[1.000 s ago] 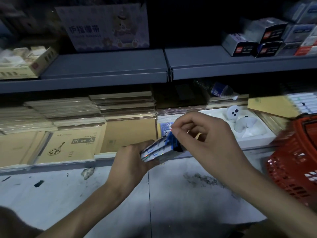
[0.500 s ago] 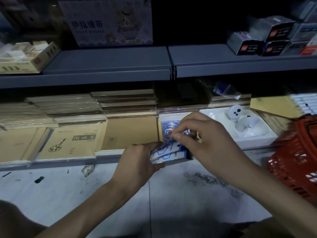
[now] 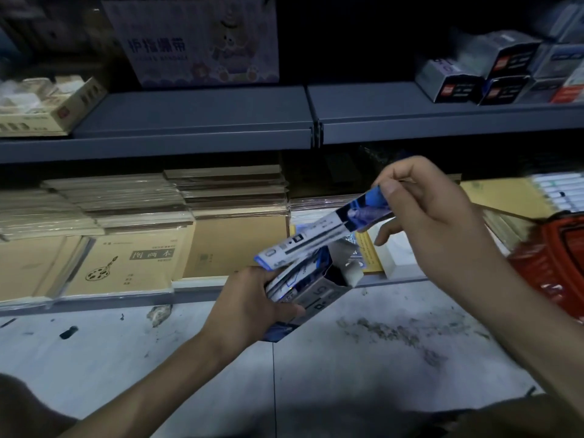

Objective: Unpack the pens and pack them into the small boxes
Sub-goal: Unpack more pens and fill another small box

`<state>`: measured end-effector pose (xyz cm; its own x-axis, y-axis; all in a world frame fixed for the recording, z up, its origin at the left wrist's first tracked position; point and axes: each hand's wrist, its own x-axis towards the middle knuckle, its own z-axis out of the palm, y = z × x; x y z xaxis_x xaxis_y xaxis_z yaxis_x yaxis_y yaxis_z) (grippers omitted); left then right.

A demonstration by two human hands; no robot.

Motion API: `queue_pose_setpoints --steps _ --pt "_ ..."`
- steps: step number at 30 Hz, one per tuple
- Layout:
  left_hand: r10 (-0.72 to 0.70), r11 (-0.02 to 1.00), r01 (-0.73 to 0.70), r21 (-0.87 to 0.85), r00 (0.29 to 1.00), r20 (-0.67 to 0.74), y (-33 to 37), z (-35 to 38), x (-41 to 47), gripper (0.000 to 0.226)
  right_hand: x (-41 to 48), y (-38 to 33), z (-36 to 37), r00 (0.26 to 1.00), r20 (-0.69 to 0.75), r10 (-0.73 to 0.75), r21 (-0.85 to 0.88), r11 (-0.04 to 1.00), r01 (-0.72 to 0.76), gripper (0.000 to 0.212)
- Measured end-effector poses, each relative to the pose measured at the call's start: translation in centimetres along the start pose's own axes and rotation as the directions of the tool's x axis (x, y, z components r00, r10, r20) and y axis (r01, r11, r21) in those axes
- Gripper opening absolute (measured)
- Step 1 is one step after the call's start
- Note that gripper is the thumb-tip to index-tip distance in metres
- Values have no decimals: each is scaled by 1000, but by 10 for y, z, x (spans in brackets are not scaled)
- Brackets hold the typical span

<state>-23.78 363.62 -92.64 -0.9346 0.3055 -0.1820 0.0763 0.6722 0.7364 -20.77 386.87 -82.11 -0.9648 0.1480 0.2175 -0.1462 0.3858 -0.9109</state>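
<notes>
Dim shop shelving (image 3: 196,121) stacked with notebooks backs a grey tiled floor. Low over it the left hand (image 3: 249,308) wraps round an opened carton (image 3: 316,295) of pen packs, while the right hand (image 3: 433,222) pinches one slim pack (image 3: 319,235) by its end — mostly drawn out. Unpacking looks barely begun; small boxes aren't clearly identifiable — none filled.

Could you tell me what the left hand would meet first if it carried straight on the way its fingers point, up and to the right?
Probably the right hand. The left hand points along the open blue-and-white cardboard box in its grip; depth is unclear.
</notes>
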Motion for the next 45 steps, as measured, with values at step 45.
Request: queue_pose_setpoints --steps 45 --pt "43 966 -113 -233 957 -288 9 -5 -4 34 -4 -1 -10 930 -302 210 272 954 -127 9"
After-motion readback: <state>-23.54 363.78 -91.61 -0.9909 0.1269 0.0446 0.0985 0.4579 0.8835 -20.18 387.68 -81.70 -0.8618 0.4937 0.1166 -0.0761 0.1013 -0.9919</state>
